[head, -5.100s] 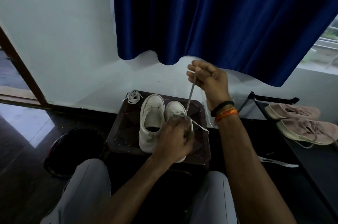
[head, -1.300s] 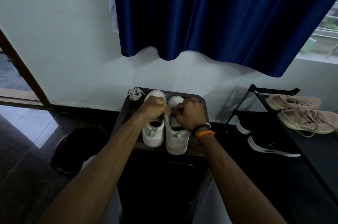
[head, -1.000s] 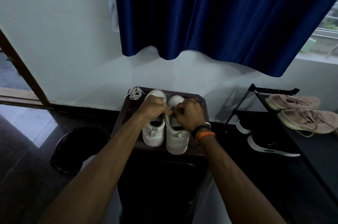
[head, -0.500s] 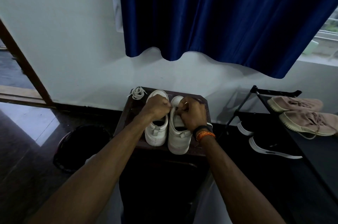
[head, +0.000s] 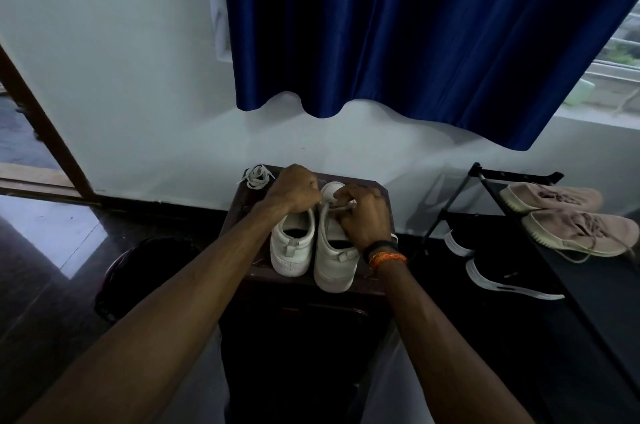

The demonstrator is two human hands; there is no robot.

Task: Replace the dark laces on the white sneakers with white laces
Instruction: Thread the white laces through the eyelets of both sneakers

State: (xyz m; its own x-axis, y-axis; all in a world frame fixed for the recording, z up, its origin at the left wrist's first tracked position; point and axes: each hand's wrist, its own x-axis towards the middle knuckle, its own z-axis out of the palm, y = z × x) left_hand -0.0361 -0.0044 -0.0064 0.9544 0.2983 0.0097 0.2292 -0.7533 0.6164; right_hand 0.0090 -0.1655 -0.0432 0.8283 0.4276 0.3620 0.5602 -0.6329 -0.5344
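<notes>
Brown wood makes a door frame [head: 41, 126] at the far left, and a dark round bin [head: 138, 271] sits on the shiny floor near it. A loose bundle of white lace [head: 257, 176] lies on the far left corner of the small dark surface [head: 381, 195]. Two white sneakers [head: 294, 247] stand side by side on this surface, heels toward the person.

The left arm reaches out long and straight from the near left. The left hand [head: 294, 190] is a fist above the front part of the left sneaker, with its fingers curled tight. It seems to pinch a white lace [head: 341, 206], but the pinch itself is hidden. The right arm reaches out from the near right. The right hand [head: 363, 214] rests on the top of the right sneaker, its fingers curled down onto the same white lace, which runs across between both hands. A black band and an orange band [head: 386, 255] wrap the right wrist.

A blue curtain [head: 415, 25] hangs on the far wall. At the right, a black rack [head: 491, 188] carries two pink shoes [head: 571, 226] on top and black shoes [head: 505, 274] lower down.
</notes>
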